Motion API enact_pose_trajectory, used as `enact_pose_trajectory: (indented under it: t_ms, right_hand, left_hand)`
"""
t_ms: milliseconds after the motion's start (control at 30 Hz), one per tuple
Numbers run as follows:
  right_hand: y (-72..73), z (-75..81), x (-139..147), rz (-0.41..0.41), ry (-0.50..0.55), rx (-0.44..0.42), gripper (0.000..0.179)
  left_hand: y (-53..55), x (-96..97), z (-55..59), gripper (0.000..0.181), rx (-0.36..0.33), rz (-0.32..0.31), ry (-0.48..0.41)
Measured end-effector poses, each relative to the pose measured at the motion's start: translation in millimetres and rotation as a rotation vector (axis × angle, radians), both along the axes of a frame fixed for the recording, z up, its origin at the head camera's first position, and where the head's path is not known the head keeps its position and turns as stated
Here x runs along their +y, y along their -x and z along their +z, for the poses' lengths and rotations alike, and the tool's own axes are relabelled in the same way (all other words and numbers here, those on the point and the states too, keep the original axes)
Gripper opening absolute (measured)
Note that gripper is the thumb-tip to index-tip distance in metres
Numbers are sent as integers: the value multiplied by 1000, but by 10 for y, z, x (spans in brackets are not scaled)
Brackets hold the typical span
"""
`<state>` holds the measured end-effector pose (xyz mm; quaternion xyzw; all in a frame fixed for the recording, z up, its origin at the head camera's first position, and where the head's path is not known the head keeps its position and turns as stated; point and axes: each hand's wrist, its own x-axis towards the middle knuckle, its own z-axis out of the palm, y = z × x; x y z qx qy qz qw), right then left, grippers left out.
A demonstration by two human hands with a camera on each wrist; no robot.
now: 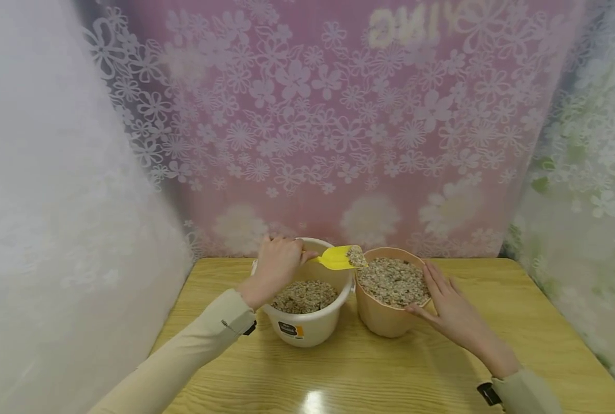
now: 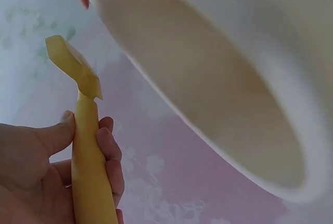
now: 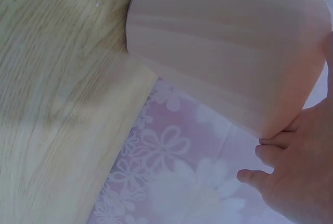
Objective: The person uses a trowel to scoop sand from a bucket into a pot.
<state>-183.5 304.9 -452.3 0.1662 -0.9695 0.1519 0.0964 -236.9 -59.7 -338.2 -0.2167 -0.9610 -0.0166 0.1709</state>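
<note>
My left hand (image 1: pixel 278 263) grips the handle of a yellow scoop (image 1: pixel 334 259), whose blade carries some flaky grain (image 1: pixel 356 256). The scoop is above the gap between two tubs, its tip over the left rim of a peach-coloured pot (image 1: pixel 387 325) filled high with the same grain. Below the hand stands a white bucket (image 1: pixel 312 330) with a dark and orange label and a lower grain level. My right hand (image 1: pixel 449 307) rests with outstretched fingers against the pot's right rim, thumb at its near edge. In the left wrist view, fingers and thumb wrap the scoop handle (image 2: pixel 92 166).
Both tubs stand side by side on a wood-grain table (image 1: pixel 307 374), towards its back edge. A pink flowered curtain (image 1: pixel 338 144) hangs behind them. Pale sheeting flanks the table on the left (image 1: pixel 79 201) and right (image 1: pixel 587 230).
</note>
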Motion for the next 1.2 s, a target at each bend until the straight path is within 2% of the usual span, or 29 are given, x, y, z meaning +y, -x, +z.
enact_pose_trajectory:
  t_ms: [67, 133, 300, 400, 533, 700, 800, 900, 1000, 1200]
  right_hand:
    - [2, -4, -10, -3, -1, 8, 104]
    - [7, -10, -21, -4, 2, 11, 104]
    - [12, -10, -44, -2, 19, 1, 104]
    - [9, -4, -55, 0, 23, 1, 104]
    - [1, 0, -60, 2, 32, -9, 104]
    - [-4, -14, -74, 1, 42, -8, 104]
    - [-2, -34, -76, 4, 39, 11, 103]
    - [-7, -52, -69, 6, 42, 23, 103]
    - [-15, -63, -55, 5, 47, 28, 103]
    - [-16, -65, -23, 5, 60, 45, 101]
  left_hand:
    - [20, 117, 21, 45, 7, -16, 23]
    - [35, 240, 47, 45, -15, -23, 52]
    - [67, 549, 70, 36, -114, -4, 187]
    - [83, 709, 46, 26, -149, -11, 261]
    - [79, 900, -11, 23, -166, -33, 310]
    - [48, 1104, -74, 18, -207, -48, 388]
    - [19, 1187, -100, 12, -222, -77, 427]
    - [-8, 1225, -105, 13, -200, -112, 433]
    - [-16, 1223, -100, 24, -157, -142, 441]
    - [-17, 1140, -47, 33, 30, -182, 509]
